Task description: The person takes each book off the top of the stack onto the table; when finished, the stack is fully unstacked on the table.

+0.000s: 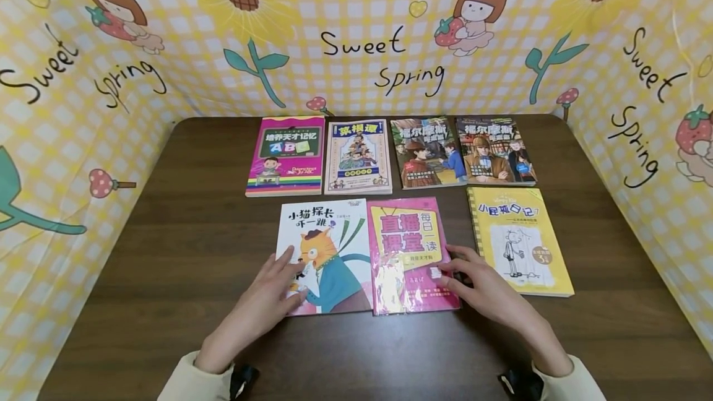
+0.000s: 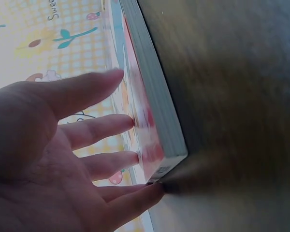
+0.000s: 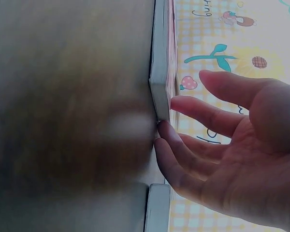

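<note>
In the head view my left hand (image 1: 273, 286) lies over the lower left side of a picture book with an orange cat (image 1: 334, 265) on its cover. The left wrist view shows that hand's spread fingers (image 2: 111, 162) at the book's corner, some on the cover and the lowest beside the edge. Against it on the right lies a pink book with a yellow panel (image 1: 414, 289). My right hand (image 1: 484, 283) is at its right edge, with a fingertip on the cover and other fingers (image 3: 171, 159) along the side. Both books lie flat, side by side.
A yellow spiral-edged book (image 1: 520, 246) lies right of my right hand. Behind stand in a row, lying flat, a magenta ABC book (image 1: 286, 156), a cream-covered book (image 1: 359, 156) and two dark illustrated books (image 1: 429, 153). Checked cloth (image 1: 356, 85) surrounds the brown table (image 1: 184, 234).
</note>
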Available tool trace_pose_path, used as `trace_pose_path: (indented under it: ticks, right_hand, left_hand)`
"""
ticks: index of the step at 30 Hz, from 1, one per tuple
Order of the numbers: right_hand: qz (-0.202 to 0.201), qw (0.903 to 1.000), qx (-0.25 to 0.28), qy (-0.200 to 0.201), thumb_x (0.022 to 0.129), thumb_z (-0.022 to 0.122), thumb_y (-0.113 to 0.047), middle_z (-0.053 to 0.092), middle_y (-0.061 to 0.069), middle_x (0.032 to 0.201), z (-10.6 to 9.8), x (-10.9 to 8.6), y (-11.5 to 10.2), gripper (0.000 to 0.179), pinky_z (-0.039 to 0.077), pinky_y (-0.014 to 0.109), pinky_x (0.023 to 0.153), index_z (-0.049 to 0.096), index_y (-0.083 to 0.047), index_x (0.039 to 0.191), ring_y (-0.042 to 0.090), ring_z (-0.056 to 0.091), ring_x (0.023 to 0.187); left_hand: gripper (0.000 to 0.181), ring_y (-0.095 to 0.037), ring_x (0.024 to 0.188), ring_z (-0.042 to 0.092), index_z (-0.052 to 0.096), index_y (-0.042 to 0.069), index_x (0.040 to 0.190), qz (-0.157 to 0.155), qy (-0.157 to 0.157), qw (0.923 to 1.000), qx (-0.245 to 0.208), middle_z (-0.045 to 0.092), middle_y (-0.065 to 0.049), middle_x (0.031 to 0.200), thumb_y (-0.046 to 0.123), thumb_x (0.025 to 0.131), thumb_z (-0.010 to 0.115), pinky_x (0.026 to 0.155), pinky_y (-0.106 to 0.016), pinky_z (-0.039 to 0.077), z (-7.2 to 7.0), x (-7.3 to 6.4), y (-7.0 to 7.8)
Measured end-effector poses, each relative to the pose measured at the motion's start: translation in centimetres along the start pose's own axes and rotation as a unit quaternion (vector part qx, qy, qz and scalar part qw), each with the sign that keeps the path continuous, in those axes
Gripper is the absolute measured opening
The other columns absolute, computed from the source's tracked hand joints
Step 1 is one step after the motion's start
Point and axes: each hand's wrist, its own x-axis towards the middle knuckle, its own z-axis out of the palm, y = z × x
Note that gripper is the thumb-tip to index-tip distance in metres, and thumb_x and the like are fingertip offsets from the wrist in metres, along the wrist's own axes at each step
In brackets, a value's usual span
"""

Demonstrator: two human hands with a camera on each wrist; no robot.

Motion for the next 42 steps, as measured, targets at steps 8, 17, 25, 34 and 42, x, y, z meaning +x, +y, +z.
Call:
trace_pose_path:
  ticks: [8,17,25,34,42]
  right_hand:
    - [0.001,1.0,0.005,0.0,0.094,0.062,-0.035,0.04,0.018,0.145,0.0,0.0,0.0,0.033,0.038,0.059,0.099,0.069,-0.013,0.117,0.042,0.042,0.128]
    - [-0.014,0.9999,0.005,0.001,0.095,0.062,-0.033,0.041,0.017,0.144,0.2,0.2,0.1,0.031,0.04,0.058,0.098,0.068,-0.014,0.117,0.041,0.043,0.127]
    - [-0.014,0.9997,0.017,0.009,0.094,0.062,-0.033,0.039,0.016,0.144,0.6,0.3,0.2,0.031,0.043,0.054,0.093,0.067,-0.014,0.119,0.036,0.047,0.121]
    - [-0.02,0.9995,0.019,0.017,0.094,0.063,-0.033,0.039,0.016,0.144,0.5,0.4,0.8,0.034,0.044,0.054,0.092,0.066,-0.013,0.121,0.036,0.048,0.119]
    - [-0.019,0.9997,0.016,0.003,0.095,0.062,-0.031,0.038,0.016,0.144,0.4,0.2,0.6,0.032,0.045,0.053,0.091,0.066,-0.013,0.121,0.033,0.05,0.116]
  left_hand:
    - [0.066,-0.051,0.139,0.015,0.049,0.005,0.139,-0.004,-0.019,0.9997,0.015,0.022,-0.021,0.156,0.024,0.082,0.076,0.097,-0.067,0.034,0.2,-0.1,-0.1]
    - [0.069,-0.05,0.14,0.014,0.047,0.007,0.141,-0.008,-0.017,0.9996,0.021,0.02,-0.019,0.157,0.027,0.082,0.076,0.092,-0.069,0.037,0.4,-0.6,-0.3]
    - [0.072,-0.05,0.141,0.01,0.045,0.005,0.142,-0.01,0.0,0.9999,0.013,0.017,-0.019,0.158,0.037,0.084,0.074,0.092,-0.066,0.04,1.2,-0.9,-0.3]
    - [0.074,-0.051,0.141,0.007,0.042,0.003,0.143,-0.005,-0.007,0.9999,0.015,0.014,-0.02,0.158,0.036,0.084,0.073,0.089,-0.067,0.041,1.2,-0.2,0.0]
    - [0.075,-0.049,0.142,0.006,0.041,0.006,0.145,-0.019,-0.026,0.9994,0.013,0.012,-0.017,0.16,0.035,0.085,0.073,0.087,-0.069,0.041,1.0,-0.4,-0.1]
